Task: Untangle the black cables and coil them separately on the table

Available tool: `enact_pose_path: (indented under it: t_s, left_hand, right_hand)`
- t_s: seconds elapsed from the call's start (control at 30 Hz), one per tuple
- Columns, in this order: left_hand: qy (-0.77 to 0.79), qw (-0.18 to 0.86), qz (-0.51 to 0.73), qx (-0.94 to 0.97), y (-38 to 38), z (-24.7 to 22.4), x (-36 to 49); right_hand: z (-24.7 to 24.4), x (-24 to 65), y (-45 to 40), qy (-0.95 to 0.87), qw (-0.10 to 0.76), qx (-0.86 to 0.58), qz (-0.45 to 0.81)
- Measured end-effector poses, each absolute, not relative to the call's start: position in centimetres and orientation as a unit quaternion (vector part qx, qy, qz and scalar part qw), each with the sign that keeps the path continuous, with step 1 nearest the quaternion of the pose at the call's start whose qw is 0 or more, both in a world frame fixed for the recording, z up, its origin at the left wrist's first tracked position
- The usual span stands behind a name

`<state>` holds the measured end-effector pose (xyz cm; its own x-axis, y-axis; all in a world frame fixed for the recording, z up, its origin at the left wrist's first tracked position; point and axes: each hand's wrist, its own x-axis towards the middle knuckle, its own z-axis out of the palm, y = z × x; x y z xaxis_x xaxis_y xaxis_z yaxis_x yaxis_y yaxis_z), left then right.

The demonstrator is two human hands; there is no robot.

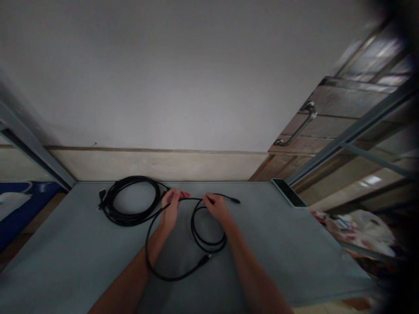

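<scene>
A black cable (pixel 190 199) runs between my two hands just above the table. My left hand (pixel 172 205) is closed round it, and a length loops down over my left forearm to a plug (pixel 203 260) near the middle of the table. My right hand (pixel 214 206) pinches the cable at the top of a small loose coil (pixel 196 233). Another cable end (pixel 235 200) sticks out to the right beyond that hand. Left of my left hand lies a larger coil of black cable (pixel 131 221), with connectors at its left side.
The grey-blue table (pixel 65 244) stands against a pale wall. A phone-like dark slab with a light rim (pixel 290 193) lies at the far right corner. Metal posts (pixel 32 144) rise at both sides. A wooden door with a handle (pixel 297 128) and plastic bags (pixel 369 226) are on the right.
</scene>
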<state>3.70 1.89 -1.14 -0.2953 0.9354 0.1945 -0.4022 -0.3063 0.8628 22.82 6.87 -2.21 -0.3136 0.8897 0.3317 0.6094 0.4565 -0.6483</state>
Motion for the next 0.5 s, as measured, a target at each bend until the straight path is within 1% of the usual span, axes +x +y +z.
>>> enact_pose_path:
  t_s: [0.1, 0.23, 0.4, 0.5]
  left_hand:
    - [0.339, 0.515, 0.681, 0.396, 1.8, -1.8, 4.6]
    - [0.339, 0.532, 0.664, 0.403, 1.9, -1.7, 5.4]
    - [0.311, 0.562, 0.673, 0.367, 2.1, -0.8, 5.4]
    - [0.304, 0.561, 0.696, 0.330, 2.1, -0.5, 4.5]
  right_hand:
    - [-2.2, 21.9, 6.3, -0.807, 0.318, -0.452, 0.208]
    - [-2.4, 21.7, 6.4, -0.812, 0.307, -0.462, 0.185]
    - [-2.7, 22.3, 7.2, -0.809, 0.300, -0.475, 0.172]
    - [-2.7, 23.3, 7.9, -0.790, 0.317, -0.495, 0.176]
